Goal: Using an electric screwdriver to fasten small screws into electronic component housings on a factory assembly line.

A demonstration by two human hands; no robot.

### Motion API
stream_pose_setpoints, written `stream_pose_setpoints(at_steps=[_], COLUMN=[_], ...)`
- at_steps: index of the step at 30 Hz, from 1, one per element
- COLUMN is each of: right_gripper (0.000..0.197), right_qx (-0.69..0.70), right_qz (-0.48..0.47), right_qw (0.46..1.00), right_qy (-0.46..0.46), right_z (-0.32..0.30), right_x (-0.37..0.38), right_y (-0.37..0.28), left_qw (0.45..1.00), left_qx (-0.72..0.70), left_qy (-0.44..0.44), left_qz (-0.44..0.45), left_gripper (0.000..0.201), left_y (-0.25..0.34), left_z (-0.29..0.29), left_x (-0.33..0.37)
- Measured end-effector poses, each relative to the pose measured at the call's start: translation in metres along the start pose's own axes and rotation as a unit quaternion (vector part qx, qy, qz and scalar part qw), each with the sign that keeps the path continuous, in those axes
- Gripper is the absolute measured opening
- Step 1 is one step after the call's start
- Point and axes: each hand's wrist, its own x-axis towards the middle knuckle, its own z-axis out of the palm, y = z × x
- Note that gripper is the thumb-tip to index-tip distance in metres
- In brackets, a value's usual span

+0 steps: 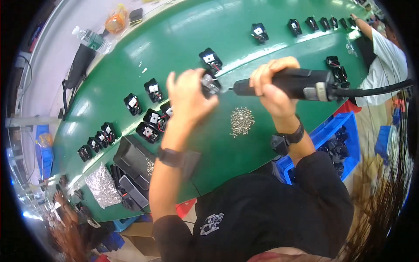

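Left hand [188, 94] closed around a small black part [210, 84], fingers wrapped over its near side, holding it just above the table [183, 39]. Right hand [271, 85] gripped tight round a black power screwdriver [290, 84], held level, tip touching the part from the right. Thick black cable [375, 91] trailing off the tool's rear toward the right edge. Black bands on both wrists.

Just below the tool, on the green surface, a loose heap of small silver screws [242, 120]. Left of the held piece, a cluster of similar black parts [150, 120] with white squares and red wires; another one [210, 59] lying just beyond the hands. Farther left, a row of the same pieces [97, 142] running toward the near edge. Along the far side, more of them in a line [305, 24].

Near the left forearm, a black tray [131, 159] and a crumpled silvery bag [102, 187]. Right of the body, below table level, a blue bin [345, 131] with dark pieces inside. At upper left, a plastic bottle [89, 39] and an orange bag [115, 22]. At upper right, another person in a white shirt [386, 59], arm reaching over the far row.
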Motion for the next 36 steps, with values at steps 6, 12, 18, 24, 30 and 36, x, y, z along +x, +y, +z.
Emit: stream_pose_setpoints(at_steps=[6, 12, 18, 24, 30, 36], right_gripper=[0.032, 0.033, 0.038, 0.041, 0.031, 0.032], right_qx=[-0.110, -0.199, -0.329, -0.347, -0.379, -0.282], right_qz=[0.004, 0.070, 0.119, 0.031, 0.029, 0.061], right_qw=[0.992, 0.974, 0.937, 0.937, 0.924, 0.955], right_qy=[0.053, 0.081, 0.019, 0.013, 0.048, 0.072], right_z=[-0.036, -0.057, -0.059, -0.020, -0.032, -0.035], right_x=[-0.010, -0.017, -0.036, -0.036, -0.038, -0.028], right_y=[-0.017, -0.023, -0.007, -0.016, -0.030, -0.026], left_qw=[0.986, 0.999, 0.989, 0.991, 0.986, 0.968], left_qx=[0.058, 0.013, -0.054, -0.104, -0.155, -0.229], left_qy=[-0.115, 0.036, -0.125, -0.015, 0.001, 0.079], left_qz=[-0.110, 0.013, 0.050, 0.087, 0.055, 0.063], left_gripper=[0.068, 0.057, 0.068, 0.028, 0.017, 0.011], left_y=[-0.073, -0.039, 0.078, 0.073, 0.070, 0.068], left_z=[-0.033, -0.024, -0.001, 0.035, 0.047, 0.035], left_x=[0.019, 0.010, -0.063, -0.096, -0.094, -0.084])
